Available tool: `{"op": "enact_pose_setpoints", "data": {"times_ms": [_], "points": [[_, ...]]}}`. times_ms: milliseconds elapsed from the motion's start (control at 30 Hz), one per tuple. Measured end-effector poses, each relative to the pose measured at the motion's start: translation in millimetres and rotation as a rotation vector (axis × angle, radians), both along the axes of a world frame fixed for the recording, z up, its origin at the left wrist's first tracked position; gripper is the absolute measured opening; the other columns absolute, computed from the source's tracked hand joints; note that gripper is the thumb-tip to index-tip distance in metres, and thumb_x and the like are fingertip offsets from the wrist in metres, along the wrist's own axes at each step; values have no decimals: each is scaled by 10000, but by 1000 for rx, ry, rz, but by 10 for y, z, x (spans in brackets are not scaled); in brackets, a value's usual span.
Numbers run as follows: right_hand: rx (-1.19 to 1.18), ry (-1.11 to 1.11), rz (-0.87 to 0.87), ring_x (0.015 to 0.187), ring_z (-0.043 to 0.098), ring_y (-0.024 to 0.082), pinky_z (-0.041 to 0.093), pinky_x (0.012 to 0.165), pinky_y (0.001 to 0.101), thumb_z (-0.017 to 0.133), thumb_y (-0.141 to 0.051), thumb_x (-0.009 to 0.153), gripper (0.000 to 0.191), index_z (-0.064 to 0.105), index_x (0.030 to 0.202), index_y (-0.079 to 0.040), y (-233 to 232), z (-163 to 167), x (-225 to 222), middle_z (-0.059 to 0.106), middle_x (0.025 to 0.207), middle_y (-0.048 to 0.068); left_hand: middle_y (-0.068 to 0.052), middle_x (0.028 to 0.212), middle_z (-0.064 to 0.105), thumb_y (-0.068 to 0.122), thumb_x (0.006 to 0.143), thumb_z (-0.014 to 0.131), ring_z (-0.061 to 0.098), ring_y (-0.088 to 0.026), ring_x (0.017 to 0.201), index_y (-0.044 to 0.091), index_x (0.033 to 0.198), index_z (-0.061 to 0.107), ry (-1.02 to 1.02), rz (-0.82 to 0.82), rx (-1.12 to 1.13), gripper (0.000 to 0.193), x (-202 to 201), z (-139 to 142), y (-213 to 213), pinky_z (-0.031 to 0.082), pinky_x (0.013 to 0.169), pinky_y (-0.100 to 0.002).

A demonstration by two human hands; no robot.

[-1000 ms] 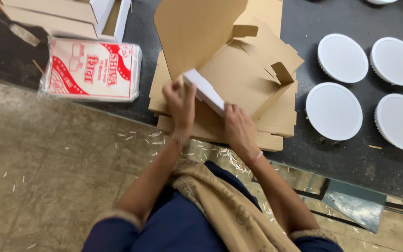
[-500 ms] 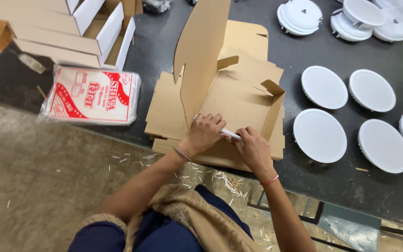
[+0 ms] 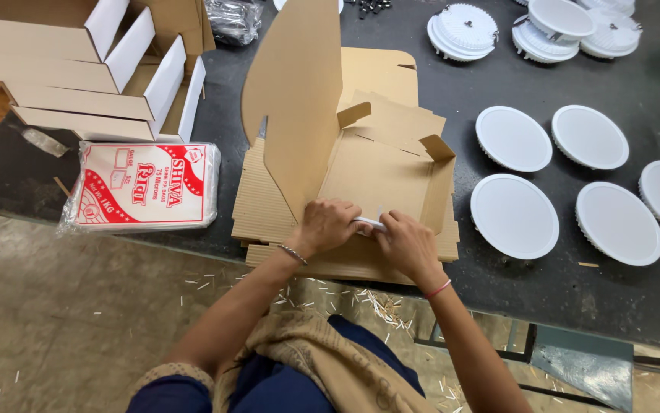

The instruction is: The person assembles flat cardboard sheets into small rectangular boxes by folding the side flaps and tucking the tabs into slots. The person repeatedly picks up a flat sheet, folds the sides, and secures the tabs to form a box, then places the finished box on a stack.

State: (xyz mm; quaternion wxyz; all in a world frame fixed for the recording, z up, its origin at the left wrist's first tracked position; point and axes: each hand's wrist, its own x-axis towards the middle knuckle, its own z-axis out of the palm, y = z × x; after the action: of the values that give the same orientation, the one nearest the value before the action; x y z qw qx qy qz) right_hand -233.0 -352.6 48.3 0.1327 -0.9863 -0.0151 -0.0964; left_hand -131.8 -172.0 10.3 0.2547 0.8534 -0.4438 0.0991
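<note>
Seen from the head view: pinching both hands, left hand point(image 3: 328, 226) and right hand point(image 3: 406, 243), on near flap point(image 3: 369, 223) of cardboard box point(image 3: 376, 176); flap's long axis ran nine-to-three, box body toward twelve.

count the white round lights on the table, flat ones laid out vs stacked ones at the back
Flat round lights laid out singly: 5
Stacks of round lights at the back: 3 in view; how many lights each holds cannot be told
Total: 5 single lights plus 3 stacks
</note>
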Motion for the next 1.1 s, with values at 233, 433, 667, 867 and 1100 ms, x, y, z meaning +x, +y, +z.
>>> {"op": "enact_pose_setpoints", "data": {"times_ms": [233, 433, 667, 867, 1100], "points": [[242, 135, 183, 1005, 660, 351, 526, 839, 456, 696, -231, 884, 359, 652, 1215, -101, 469, 347, -325, 685, 1129, 126, -80, 1113, 687, 125, 861, 654, 610, -271, 1174, 112, 967, 695, -277, 169, 203, 114, 126, 238, 534, 434, 1063, -417], [326, -193, 313, 1160, 650, 341, 509, 971, 446, 706, -241, 921, 382, 656, 1258, -68, 617, 679, -459, 674, 1285, 124, -223, 1469, 573, 37, 907, 639, 543, -391, 1294, 45, 1373, 634, -342, 612, -170, 467, 83, 802, 962, 398, 1064, -483], [294, -116, -82, 1152, 659, 280, 518, 979, 386, 602, -91, 972, 254, 711, 1201, -96, -130, 492, -501, 678, 1310, 79, -142, 1118, 678, 345, 949, 729, 628, -328, 1072, 79, 1208, 689, 87, 364, -299, 374, -788, 798, 468, 511, 925, -428], [-26, -162, -18, 1375, 502, 334, 394, 1131, 461, 491, 130, 753, 655, 665, 1332, -120, -642, -8, -329, 575, 1469, 91, -134, 1039, 697, 179, 870, 725, 642, -329, 1027, 44, 1115, 724, 162, 277, -137, 279, -947, 576, 105, 517, 888, -420], [-71, -154, 190, 1425, 390, 341, 300, 1148, 504, 697, -100, 759, 581, 631, 1333, -165, -572, -268, -34, 472, 1522, 63, -66, 938, 730, 53, 818, 677, 660, -295, 979, 132, 920, 746, 89, 355, -141, 147, -738, 607, 539, 505, 873, -414]]}}
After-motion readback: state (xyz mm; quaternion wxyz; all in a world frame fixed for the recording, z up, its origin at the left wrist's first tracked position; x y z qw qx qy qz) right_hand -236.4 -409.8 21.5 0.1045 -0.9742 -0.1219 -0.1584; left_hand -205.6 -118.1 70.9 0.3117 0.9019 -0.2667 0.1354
